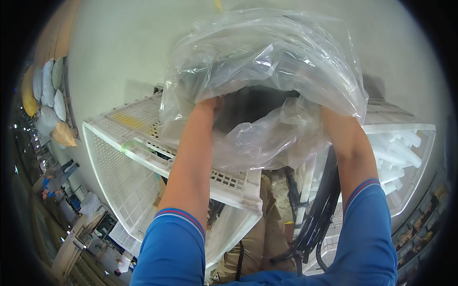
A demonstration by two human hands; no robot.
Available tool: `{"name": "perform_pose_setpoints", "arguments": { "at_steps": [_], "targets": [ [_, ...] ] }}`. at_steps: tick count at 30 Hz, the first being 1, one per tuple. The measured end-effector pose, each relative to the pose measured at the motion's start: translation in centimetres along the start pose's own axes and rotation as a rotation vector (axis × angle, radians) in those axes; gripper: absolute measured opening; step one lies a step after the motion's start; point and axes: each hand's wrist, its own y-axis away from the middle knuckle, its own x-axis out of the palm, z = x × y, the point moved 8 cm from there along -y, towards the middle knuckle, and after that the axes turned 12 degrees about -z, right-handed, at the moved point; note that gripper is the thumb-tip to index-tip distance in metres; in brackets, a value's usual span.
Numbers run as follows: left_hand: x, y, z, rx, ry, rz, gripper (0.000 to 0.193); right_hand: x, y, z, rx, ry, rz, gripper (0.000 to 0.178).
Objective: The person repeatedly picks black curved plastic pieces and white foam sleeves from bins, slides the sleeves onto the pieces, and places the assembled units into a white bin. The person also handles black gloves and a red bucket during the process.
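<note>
Blue sleeves (174,248) leading toward a clear plastic bag (265,66)
Surrounding the hands (215,102), grip too hidden to tell, it is looking light, soft, slippery, probably needing bunching at the rim (267,82).

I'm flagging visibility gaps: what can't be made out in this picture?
Head view:
Left hand: mostly hidden by the clear plastic bag; finger positions unclear.
Right hand: covered by the bag's folds.
Bag's interior: dark, partly screened by folds.
Distant person at left: too small for detail.
</note>
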Motion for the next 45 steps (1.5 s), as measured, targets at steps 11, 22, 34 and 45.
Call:
{"name": "perform_pose_setpoints", "arguments": {
  "at_steps": [11, 22, 34, 45],
  "targets": [
    [5.3, -3.0, 2.5, -0.321, 0.169, -0.104, 0.094, 1.9, -2.6, 4.0, -0.019, -0.043, 0.011, 0.058],
    [7.9, -0.9, 0.6, -0.349, 0.328, 0.082, 0.118, 1.7, -4.0, 6.6, -0.04, -0.064, 0.043, 0.059],
    [4.9, 5.2, -2.6, -0.52, 0.495, 0.253, 0.115, -0.8, 4.1, 3.8, 0.106, -0.195, 0.171, 0.06],
    [5.0, 4.6, -2.1, -0.505, 0.189, 0.198, 0.123, 1.3, 3.3, 3.8, 0.198, -0.378, 0.278, 0.06]
  ]
}}
